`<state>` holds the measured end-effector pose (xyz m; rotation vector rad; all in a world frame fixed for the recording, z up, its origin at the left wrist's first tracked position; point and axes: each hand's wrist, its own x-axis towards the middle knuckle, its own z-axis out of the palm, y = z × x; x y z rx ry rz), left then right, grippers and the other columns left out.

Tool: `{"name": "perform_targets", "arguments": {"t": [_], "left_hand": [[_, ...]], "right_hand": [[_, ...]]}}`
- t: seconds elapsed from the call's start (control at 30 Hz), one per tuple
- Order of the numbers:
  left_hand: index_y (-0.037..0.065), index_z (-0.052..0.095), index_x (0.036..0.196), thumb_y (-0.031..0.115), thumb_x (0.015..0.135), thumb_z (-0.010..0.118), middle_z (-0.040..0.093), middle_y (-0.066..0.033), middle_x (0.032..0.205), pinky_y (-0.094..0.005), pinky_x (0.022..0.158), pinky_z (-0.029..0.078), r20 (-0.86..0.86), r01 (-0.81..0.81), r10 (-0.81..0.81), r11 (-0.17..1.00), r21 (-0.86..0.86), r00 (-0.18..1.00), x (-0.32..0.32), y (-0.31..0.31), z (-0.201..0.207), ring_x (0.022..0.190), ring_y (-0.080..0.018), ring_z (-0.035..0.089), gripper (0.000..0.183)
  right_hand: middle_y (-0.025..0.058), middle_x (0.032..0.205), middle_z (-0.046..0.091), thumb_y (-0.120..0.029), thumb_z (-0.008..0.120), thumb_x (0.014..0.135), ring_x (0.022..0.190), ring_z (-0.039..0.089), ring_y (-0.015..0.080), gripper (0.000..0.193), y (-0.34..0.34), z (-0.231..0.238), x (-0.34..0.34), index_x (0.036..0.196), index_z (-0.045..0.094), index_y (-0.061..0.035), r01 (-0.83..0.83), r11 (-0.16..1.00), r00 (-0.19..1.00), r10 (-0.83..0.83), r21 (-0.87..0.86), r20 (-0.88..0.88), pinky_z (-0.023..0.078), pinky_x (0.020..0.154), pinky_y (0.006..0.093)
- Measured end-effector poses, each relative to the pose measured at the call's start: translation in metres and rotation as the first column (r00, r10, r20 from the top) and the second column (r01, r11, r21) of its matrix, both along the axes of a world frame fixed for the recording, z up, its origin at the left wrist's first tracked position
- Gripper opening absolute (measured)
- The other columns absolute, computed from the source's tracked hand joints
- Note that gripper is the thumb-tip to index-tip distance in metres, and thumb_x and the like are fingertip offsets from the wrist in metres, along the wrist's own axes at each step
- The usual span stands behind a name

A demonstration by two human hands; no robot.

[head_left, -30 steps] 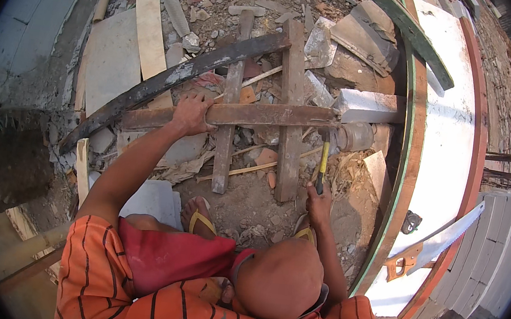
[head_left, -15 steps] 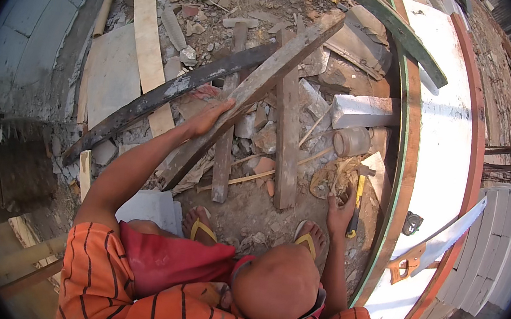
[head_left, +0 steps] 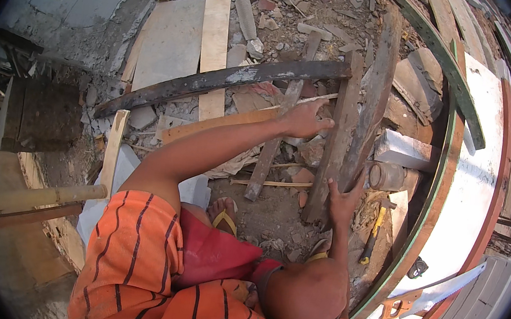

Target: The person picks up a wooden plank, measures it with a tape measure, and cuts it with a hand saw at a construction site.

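A long weathered wooden beam [head_left: 378,85] lies pointing away from me on the right of the wood pile. My right hand [head_left: 344,203] is at its near end, thumb and fingers spread; the fingertips appear to touch the wood. Left of the beam, my left hand [head_left: 305,121] hovers over the pile, fingers apart and holding nothing. Between the hands lies a shorter plank [head_left: 336,143], with a thinner batten [head_left: 274,143] to its left. A dark, paint-stained board [head_left: 227,77] rests across their far parts.
A claw hammer [head_left: 374,234] with a yellow and black handle lies right of my right hand, near a glass jar [head_left: 384,175]. On the white panel [head_left: 468,176] are a tape measure [head_left: 418,267] and a handsaw [head_left: 401,304]. A green-edged board [head_left: 445,70] slants at the far right. Rubble covers the ground.
The long beam has swung from a diagonal to pointing nearly straight away, farther right. My left hand has let go of it. My right hand has moved from beside the hammer to the beam's near end.
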<state>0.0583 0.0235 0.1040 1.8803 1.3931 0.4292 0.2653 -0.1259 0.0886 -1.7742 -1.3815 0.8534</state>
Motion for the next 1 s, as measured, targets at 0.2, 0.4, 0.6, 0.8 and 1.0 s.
{"name": "perform_targets", "arguments": {"t": [0.2,0.4,0.6,0.8,1.0], "left_hand": [[0.004,0.044,0.132,0.023,0.077,0.068,0.053,-0.0188,0.12,-0.0459,0.099,0.038,-0.247,-0.297,0.434,0.845,0.445,0.866,-0.116,0.026,-0.023,0.117,-0.0336,0.048,0.063],[0.006,0.038,0.13,0.023,0.075,0.067,0.048,-0.0163,0.125,-0.0433,0.101,0.036,-0.079,-0.97,0.989,0.141,0.198,0.128,-0.204,0.015,-0.034,0.121,-0.031,0.044,0.065],[0.0,0.012,0.143,0.05,0.07,0.073,0.027,-0.0236,0.144,-0.0464,0.107,0.031,-0.063,-0.739,0.821,-0.541,-0.401,-0.567,-0.262,0.008,-0.063,0.132,-0.0387,0.032,0.107],[-0.001,-0.015,0.146,0.06,0.066,0.074,0.016,-0.0243,0.152,-0.047,0.108,0.031,-0.042,-0.525,0.78,-0.459,-0.717,-0.624,-0.278,0.003,-0.073,0.137,-0.0406,0.025,0.135],[0.002,-0.013,0.146,0.045,0.067,0.078,0.033,-0.023,0.143,-0.0508,0.094,0.045,0.1,-0.507,0.731,-0.361,-0.782,-0.675,-0.283,0.009,-0.082,0.119,-0.0383,0.047,0.128]], "right_hand": [[0.0239,0.144,0.035,-0.023,0.07,0.08,0.131,0.034,0.0419,0.084,-0.022,-0.111,0.033,0.147,0.024,-0.005,0.031,0.991,0.958,0.008,-0.129,0.286,0.028,0.109,0.0454],[0.025,0.145,0.033,-0.025,0.062,0.087,0.13,0.032,0.0423,0.075,-0.028,-0.107,0.016,0.148,0.024,-0.0034,-0.047,0.997,0.966,0.06,-0.057,0.252,0.023,0.109,0.0468],[0.0247,0.145,0.032,-0.026,0.057,0.09,0.132,0.03,0.0424,0.071,-0.034,-0.118,0.017,0.148,0.022,-0.0033,0.031,0.999,0.953,-0.019,-0.036,0.303,0.02,0.11,0.0474],[0.0248,0.145,0.033,-0.024,0.057,0.09,0.132,0.029,0.0426,0.069,-0.031,-0.121,0.017,0.148,0.024,-0.0041,0.043,0.995,0.942,-0.012,-0.086,0.335,0.02,0.11,0.0476],[0.0238,0.145,0.034,-0.021,0.058,0.089,0.132,0.032,0.0402,0.067,-0.031,-0.105,0.009,0.147,0.027,-0.0049,0.064,0.996,0.975,-0.049,-0.061,0.219,0.022,0.11,0.0453]]}}
